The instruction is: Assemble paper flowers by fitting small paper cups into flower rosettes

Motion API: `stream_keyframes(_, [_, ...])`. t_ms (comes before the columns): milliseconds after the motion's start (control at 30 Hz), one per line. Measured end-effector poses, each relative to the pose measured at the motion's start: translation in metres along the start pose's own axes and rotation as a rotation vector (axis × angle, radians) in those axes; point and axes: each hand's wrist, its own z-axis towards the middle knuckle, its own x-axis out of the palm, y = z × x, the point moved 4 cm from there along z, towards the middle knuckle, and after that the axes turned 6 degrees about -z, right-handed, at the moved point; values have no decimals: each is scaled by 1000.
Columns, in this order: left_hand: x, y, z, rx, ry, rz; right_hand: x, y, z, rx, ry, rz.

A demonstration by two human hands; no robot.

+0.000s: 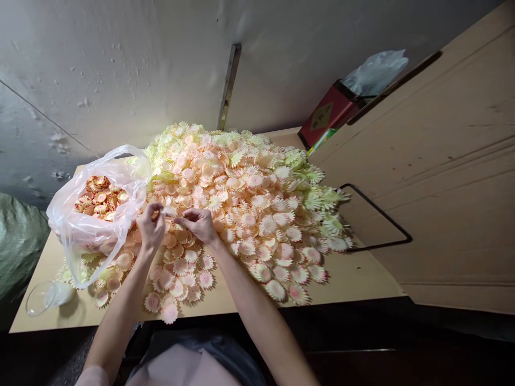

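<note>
Both hands meet over a large heap of artificial flower petal discs (pixel 249 198), pale pink and cream with fringed edges. My left hand (pixel 152 224) is closed in a pinch, beside an open white plastic bag (pixel 120 230). My right hand (pixel 200 225) pinches too, its thumb and fingertips close to the left ones. A small pale piece (pixel 169 213) shows between the two sets of fingertips; it looks like a petal disc, but its exact shape is too small to tell. Darker red-and-yellow flower pieces (pixel 100 199) fill the bag.
A clear glass jar (pixel 46 298) stands near the left corner of the wooden table (pixel 225 303). Behind the heap is a grey wall with a metal strip (pixel 229 88). To the right are a cardboard panel (pixel 442 177), a black wire frame (pixel 382 214) and a red box (pixel 328 115).
</note>
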Motion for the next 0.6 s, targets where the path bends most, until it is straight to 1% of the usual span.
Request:
stream_keyframes(33, [-3, -4, 5, -11, -32, -19, -2, 1, -1, -11, 7, -9])
stream_keyframes(67, [-8, -10, 9, 8, -70, -33, -4, 2, -2, -26, 11, -20])
stream_keyframes(100, [-13, -17, 13, 40, -83, -22, -8, 2, -2, -44, 3, -29])
stream_keyframes(133, [-15, -25, 15, 59, -38, 22, -11, 3, -2, -65, -25, -39])
stream_keyframes(167, [-15, -33, 15, 61, 95, 98, -15, 5, -2, -86, -69, -48])
stream_keyframes(200, [-14, -39, 11, 68, 270, 204, -18, 6, -1, -103, -119, -55])
stream_keyframes(267, [-13, -50, -7, 112, 656, 469, -22, 9, -1, -116, -208, -58])
stream_keyframes(300, [-16, -54, -17, 150, 775, 598, -24, 10, 0, -114, -241, -55])
stream_keyframes(333, [-21, -57, -28, 191, 834, 698, -24, 12, 0, -108, -264, -49])
stream_keyframes(400, [-34, -61, -47, 242, 895, 837, -26, 15, 0, -101, -308, -33])
stream_keyframes(467, [-47, -63, -64, 256, 890, 922, -27, 17, -1, -103, -349, -27])
stream_keyframes(500, [-51, -63, -73, 264, 922, 936, -28, 19, -1, -108, -362, -31])
stream_keyframes(567, [-54, -61, -93, 286, 977, 942, -28, 21, -1, -119, -374, -43])
stream_keyframes(600, [-53, -59, -103, 310, 1008, 929, -29, 22, -1, -124, -379, -45])
